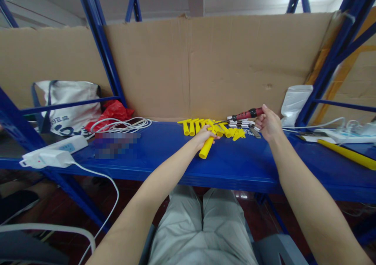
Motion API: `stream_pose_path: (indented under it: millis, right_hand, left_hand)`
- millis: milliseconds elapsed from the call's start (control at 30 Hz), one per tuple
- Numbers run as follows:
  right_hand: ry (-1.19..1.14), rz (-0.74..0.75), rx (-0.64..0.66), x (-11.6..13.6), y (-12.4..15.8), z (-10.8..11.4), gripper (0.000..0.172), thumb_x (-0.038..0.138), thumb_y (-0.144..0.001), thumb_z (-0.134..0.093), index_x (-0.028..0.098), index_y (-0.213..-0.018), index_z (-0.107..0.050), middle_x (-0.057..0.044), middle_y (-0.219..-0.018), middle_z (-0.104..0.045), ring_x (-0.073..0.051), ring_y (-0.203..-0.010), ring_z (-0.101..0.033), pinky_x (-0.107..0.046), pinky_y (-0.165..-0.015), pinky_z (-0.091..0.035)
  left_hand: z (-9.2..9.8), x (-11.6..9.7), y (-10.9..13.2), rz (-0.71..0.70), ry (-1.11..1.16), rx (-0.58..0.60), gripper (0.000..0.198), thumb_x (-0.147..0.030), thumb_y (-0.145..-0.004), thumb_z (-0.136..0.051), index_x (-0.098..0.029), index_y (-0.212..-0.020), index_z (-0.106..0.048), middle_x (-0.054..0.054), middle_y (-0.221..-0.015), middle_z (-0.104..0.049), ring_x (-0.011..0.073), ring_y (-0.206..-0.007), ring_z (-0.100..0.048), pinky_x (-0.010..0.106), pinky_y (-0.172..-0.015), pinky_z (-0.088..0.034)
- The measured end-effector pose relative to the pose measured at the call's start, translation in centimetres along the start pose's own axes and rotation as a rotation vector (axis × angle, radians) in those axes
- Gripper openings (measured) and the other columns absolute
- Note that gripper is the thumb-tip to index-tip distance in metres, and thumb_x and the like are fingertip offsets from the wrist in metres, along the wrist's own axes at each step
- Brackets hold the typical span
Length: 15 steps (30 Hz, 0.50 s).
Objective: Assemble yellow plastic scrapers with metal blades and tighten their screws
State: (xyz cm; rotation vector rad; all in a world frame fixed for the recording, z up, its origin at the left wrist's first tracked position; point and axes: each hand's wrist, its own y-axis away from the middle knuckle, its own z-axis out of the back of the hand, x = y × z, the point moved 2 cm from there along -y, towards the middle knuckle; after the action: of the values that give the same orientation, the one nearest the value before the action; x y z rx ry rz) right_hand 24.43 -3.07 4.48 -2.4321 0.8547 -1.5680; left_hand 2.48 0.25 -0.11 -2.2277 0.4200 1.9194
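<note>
One yellow tubular piece (pixel 206 149) is in the left hand (pixel 203 137), over the middle of the desk (pixel 176 167), its round lower end angled toward the front edge. The fingers of that hand are closed around its upper part. The right hand (pixel 269 124), farther right, is curled with its fingertips pinched on the butt of one screwdriver (pixel 248 114), which has a ridged red-and-black handle and a thin metal shaft. The shaft points left to the yellow parts by the left hand; whether the tip touches one is too small to tell.

Near the back edge of the desk, at least three smooth yellow tubes (pixel 192 127) stand in a row left of the hand; more sit partly hidden behind it, so the full count is unclear. To the right lie several small, flat, angular yellow pieces (pixel 238 134), overlapping, and a stack of slim white-and-black sticks (pixel 242 123), too bunched to count.

Toward the left end of the desk are one printed white fabric bag (pixel 76 108), one crinkled red plastic bag (pixel 113 112), one coil of white cable (pixel 126 127) and one white power strip (pixel 72 144). Near the right end stands one glossy white pouch (pixel 294 104). Brown cardboard (pixel 235 61) rises behind the back edge.
</note>
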Motion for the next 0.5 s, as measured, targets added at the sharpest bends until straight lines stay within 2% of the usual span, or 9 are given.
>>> stream_pose_path:
  millis: [167,300,400,500]
  right_hand:
    - [-0.009,-0.029,0.059,0.2,0.09,-0.12,0.038,0.05,-0.069,-0.073,0.021,-0.067,-0.047,0.011,-0.038,-0.029,-0.005,-0.029,-0.028,-0.017,-0.028,-0.02]
    - [-0.011,-0.047,0.079,0.63,0.53,-0.61,0.032,0.048,-0.073,-0.07,0.021,-0.075,-0.055,0.009,-0.043,-0.038,-0.005,-0.032,-0.034,-0.016,-0.03,-0.025]
    - [-0.011,-0.027,0.061,0.71,0.67,-0.85,0.029,0.044,-0.076,-0.069,0.021,-0.071,-0.052,0.007,-0.048,-0.047,-0.005,-0.035,-0.038,-0.016,-0.032,-0.03]
    - [-0.003,0.007,0.049,0.5,0.51,-0.71,0.036,0.044,-0.075,-0.07,0.02,-0.064,-0.045,0.008,-0.044,-0.041,-0.005,-0.035,-0.036,-0.015,-0.031,-0.029]
  left_hand:
    - [0.03,-0.17,0.11,-0.004,0.005,-0.001,0.074,0.006,-0.065,-0.054,-0.025,-0.128,-0.032,0.007,-0.108,-0.061,0.0117,-0.061,-0.065,0.017,-0.042,-0.04]
    - [0.06,-0.21,0.08,0.005,0.011,-0.019,0.074,0.007,-0.065,-0.053,-0.023,-0.129,-0.03,0.009,-0.11,-0.059,0.011,-0.06,-0.065,0.016,-0.04,-0.039]
    - [0.04,-0.12,0.02,-0.009,0.014,-0.011,0.073,0.007,-0.065,-0.051,-0.023,-0.129,-0.03,0.008,-0.107,-0.061,0.0098,-0.058,-0.063,0.016,-0.04,-0.039]
    - [0.04,0.05,-0.05,-0.015,0.017,-0.002,0.073,0.007,-0.065,-0.053,-0.024,-0.128,-0.031,0.006,-0.103,-0.062,0.01,-0.058,-0.063,0.015,-0.04,-0.039]
